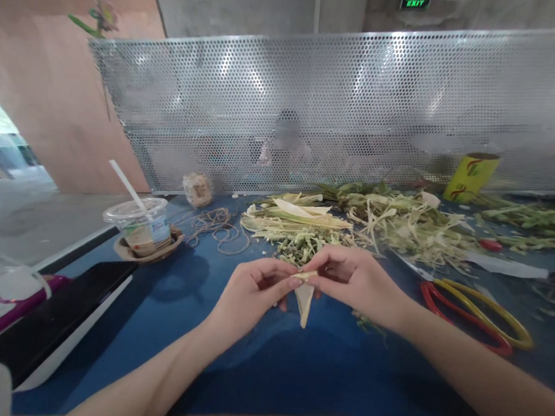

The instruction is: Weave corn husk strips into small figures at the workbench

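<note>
Pointing tip-down, pale strip (304,299) near-vertical

Over a blue-topped counter (251,382), the left hand (254,291) and right hand (349,277) meet, fingertips pinching a thin, pale cream folded strip (304,302) whose end hangs toward six o'clock. From the hands, a heap of pale yellow-green leafy strips (300,220) lies at twelve, and a looser shredded green-and-cream pile (404,220) at two, with a yellow printed cylinder (471,177) beyond. Scissors with red and yellow looped handles (427,289) lie at three, loose brown twine (221,225) at ten, and a clear lidded plastic cup with a white straw (142,234) near nine.
</note>
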Demonstrator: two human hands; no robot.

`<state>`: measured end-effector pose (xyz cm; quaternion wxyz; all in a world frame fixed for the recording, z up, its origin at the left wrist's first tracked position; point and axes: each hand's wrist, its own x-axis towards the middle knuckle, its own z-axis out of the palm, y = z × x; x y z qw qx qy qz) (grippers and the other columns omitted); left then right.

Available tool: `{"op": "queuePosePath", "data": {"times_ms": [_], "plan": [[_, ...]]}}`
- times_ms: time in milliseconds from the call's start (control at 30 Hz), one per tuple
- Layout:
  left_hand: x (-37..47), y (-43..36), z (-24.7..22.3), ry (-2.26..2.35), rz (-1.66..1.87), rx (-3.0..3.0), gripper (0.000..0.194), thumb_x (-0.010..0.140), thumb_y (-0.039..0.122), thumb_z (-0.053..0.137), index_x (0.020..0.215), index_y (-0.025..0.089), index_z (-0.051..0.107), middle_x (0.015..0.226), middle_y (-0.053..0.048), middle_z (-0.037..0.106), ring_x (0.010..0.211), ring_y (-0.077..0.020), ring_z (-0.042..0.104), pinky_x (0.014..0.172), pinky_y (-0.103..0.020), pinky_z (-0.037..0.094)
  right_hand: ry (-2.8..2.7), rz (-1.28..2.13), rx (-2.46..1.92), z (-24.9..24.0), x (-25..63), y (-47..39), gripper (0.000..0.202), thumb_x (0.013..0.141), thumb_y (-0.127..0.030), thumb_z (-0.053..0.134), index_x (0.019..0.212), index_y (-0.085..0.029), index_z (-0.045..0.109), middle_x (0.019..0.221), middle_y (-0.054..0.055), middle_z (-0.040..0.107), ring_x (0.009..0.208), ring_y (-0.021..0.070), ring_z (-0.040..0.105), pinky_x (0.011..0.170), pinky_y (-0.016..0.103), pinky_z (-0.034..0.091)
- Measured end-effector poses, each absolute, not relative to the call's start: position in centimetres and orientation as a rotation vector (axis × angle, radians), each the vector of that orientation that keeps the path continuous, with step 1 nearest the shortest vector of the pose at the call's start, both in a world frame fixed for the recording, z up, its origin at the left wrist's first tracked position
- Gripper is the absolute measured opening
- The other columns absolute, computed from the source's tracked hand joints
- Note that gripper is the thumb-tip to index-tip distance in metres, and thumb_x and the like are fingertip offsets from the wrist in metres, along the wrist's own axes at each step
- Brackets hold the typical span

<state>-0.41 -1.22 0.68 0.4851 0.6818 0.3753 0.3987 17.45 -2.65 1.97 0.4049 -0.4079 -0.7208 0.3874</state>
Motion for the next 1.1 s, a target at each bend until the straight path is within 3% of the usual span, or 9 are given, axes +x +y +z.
{"op": "queuePosePath", "data": {"times_ms": [300, 533, 633, 767, 867, 1100], "plan": [[-0.7, -1.1, 0.7, 0.904, 0.857, 1.989, 0.025, 0.081, 0.037, 0.05, 0.081, 0.016, 0.063, 0.065, -0.001, 0.059, 0.049, -0.0082, 0.048, 0.05, -0.02, 0.039, -1.901, 1.041, -0.987, 2.4, 18.1, -2.4, 0.013, 0.073, -0.02, 0.059, 0.083, -0.016, 0.052, 0.072, 0.0, 0.055, 0.066, 0.0092, 0.056, 0.064, 0.022, 0.047], [0.1, -1.3, 2.4, 0.83, 0.937, 2.518, 0.015, 0.082, 0.025, 0.048, 0.079, 0.018, 0.06, 0.08, -0.005, 0.059, 0.078, -0.0159, 0.053, 0.073, -0.025, 0.042, -1.942, 0.975, -1.053, 3.2, 19.3, -3.8, 0.013, 0.076, -0.024, 0.055, 0.087, -0.018, 0.052, 0.073, 0.0, 0.056, 0.065, 0.01, 0.057, 0.063, 0.024, 0.049], [0.6, -1.0, 2.9, 0.886, 0.99, 2.389, 0.016, 0.083, 0.028, 0.047, 0.082, 0.02, 0.061, 0.083, -0.004, 0.058, 0.072, -0.0145, 0.053, 0.064, -0.023, 0.041, -1.974, 0.508, -1.314, 3.2, 22.8, -4.3, 0.02, 0.078, -0.033, 0.053, 0.093, -0.019, 0.055, 0.086, 0.005, 0.061, 0.077, 0.0156, 0.059, 0.069, 0.029, 0.049], [1.1, -0.7, 3.0, 0.905, 0.998, 2.247, 0.015, 0.08, 0.03, 0.05, 0.079, 0.02, 0.062, 0.082, -0.003, 0.057, 0.068, -0.0133, 0.051, 0.058, -0.022, 0.039, -1.936, -0.235, -2.113, 0.8, 29.4, -4.4, 0.028, 0.08, -0.029, 0.049, 0.099, -0.01, 0.055, 0.102, 0.018, 0.058, 0.099, 0.029, 0.055, 0.083, 0.04, 0.042], [1.6, -0.7, 2.7, 0.892, 0.991, 2.2, 0.015, 0.08, 0.03, 0.051, 0.08, 0.02, 0.062, 0.078, -0.002, 0.058, 0.068, -0.0138, 0.051, 0.061, -0.023, 0.039, -1.83, -0.238, -2.541, -1.7, 32.5, -4.6, 0.029, 0.078, -0.031, 0.052, 0.087, -0.005, 0.06, 0.088, 0.024, 0.06, 0.087, 0.0366, 0.059, 0.068, 0.042, 0.045], [1.7, -1.4, 2.0, 0.928, 1.036, 2.053, 0.018, 0.078, 0.031, 0.052, 0.086, 0.021, 0.063, 0.079, -0.003, 0.06, 0.062, -0.0129, 0.05, 0.054, -0.022, 0.037, -1.852, -0.072, -2.595, -2.0, 32.1, -5.0, 0.012, 0.07, -0.014, 0.054, 0.08, -0.011, 0.061, 0.084, 0.017, 0.063, 0.077, 0.0291, 0.063, 0.063, 0.033, 0.044]]}}
